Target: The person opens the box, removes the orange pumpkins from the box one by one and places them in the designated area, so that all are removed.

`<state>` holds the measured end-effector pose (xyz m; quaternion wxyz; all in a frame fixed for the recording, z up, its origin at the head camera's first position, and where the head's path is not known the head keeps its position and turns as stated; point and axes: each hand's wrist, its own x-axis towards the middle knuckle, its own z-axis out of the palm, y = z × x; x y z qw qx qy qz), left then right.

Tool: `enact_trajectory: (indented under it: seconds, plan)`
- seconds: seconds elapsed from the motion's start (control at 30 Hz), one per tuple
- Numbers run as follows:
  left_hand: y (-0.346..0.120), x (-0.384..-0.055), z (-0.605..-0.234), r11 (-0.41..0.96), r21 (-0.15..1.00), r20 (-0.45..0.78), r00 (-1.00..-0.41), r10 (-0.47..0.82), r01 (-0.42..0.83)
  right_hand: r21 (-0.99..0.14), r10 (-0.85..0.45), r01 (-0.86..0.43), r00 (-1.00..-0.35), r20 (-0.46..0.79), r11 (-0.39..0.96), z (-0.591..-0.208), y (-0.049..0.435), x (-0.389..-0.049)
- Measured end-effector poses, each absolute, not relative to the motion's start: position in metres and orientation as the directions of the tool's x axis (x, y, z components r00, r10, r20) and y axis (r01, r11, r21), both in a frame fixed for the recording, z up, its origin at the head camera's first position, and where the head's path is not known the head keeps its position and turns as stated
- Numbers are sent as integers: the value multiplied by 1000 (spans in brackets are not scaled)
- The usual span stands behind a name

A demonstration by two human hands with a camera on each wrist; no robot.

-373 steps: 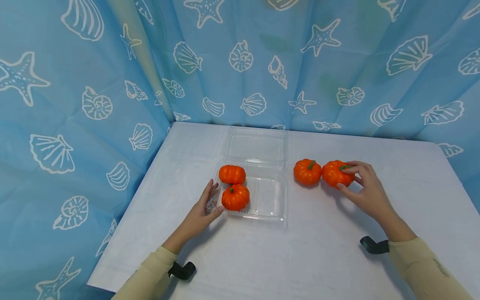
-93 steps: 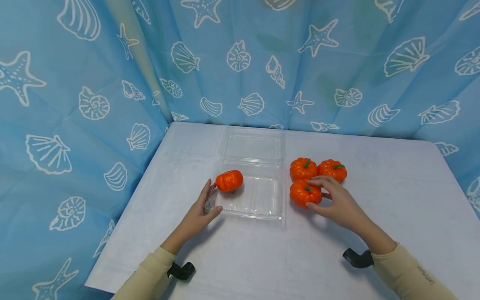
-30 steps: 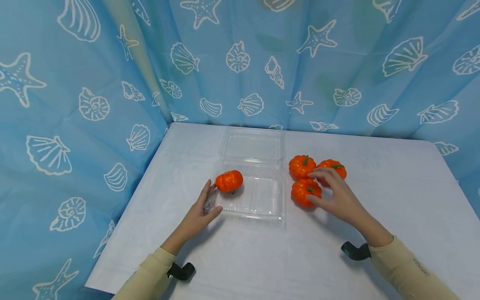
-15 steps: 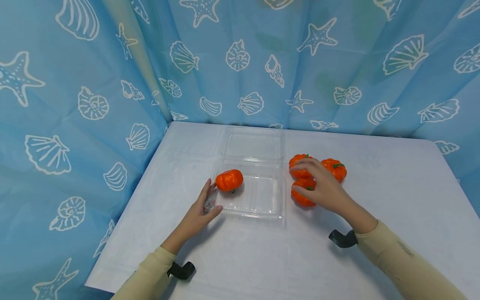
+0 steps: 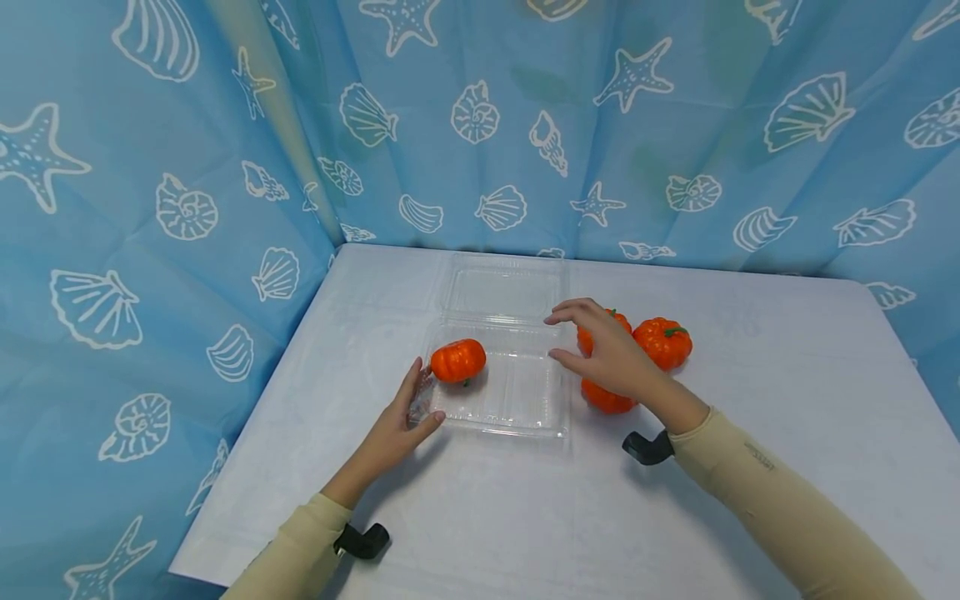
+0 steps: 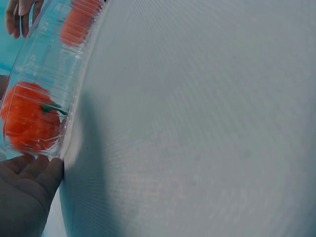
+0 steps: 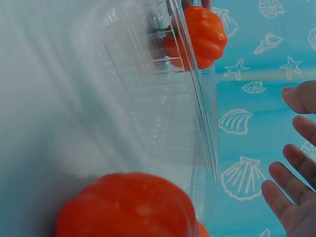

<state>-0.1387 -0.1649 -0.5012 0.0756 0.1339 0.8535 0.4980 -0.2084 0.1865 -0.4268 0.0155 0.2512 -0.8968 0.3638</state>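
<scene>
A clear plastic clamshell box (image 5: 528, 392) lies with its lid folded back, holding one small orange toy pumpkin (image 5: 459, 360) at its left end. My left hand (image 5: 392, 435) touches the box's left end, fingers fairly straight; the left wrist view shows its fingertips against the clear wall. Over the box's right edge hovers my right hand (image 5: 611, 354), fingers spread and holding nothing, as the right wrist view also shows. Beside and beneath it on the table are three more pumpkins: a front one (image 5: 606, 397), a right one (image 5: 663, 343), and a back one (image 5: 583, 340) partly hidden by the hand.
The box's clear lid (image 5: 506, 287) lies flat behind its base. A white cloth (image 5: 480, 517) covers the table. Blue curtains (image 5: 420, 167) with shell prints hang along the back and left. Black wrist mounts (image 5: 363, 542) sit on both forearms.
Earlier, two pumpkins were in the box; one was moved to the table by my right hand and let go. Since then my right hand has moved left toward the box. My left hand stays put.
</scene>
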Motion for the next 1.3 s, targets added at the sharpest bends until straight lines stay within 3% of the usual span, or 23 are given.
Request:
enact_trajectory:
  seconds: [0.8, 1.3]
  plan:
    - [-164, -139, -501, 457, 880, -13, -958, 288, 126, -691, -624, -564, -753, 207, 451, -426, 120, -243]
    - [-165, -139, -500, 473, 874, -38, -955, 293, 110, -688, -760, -576, -647, 54, 442, -435, 81, -250]
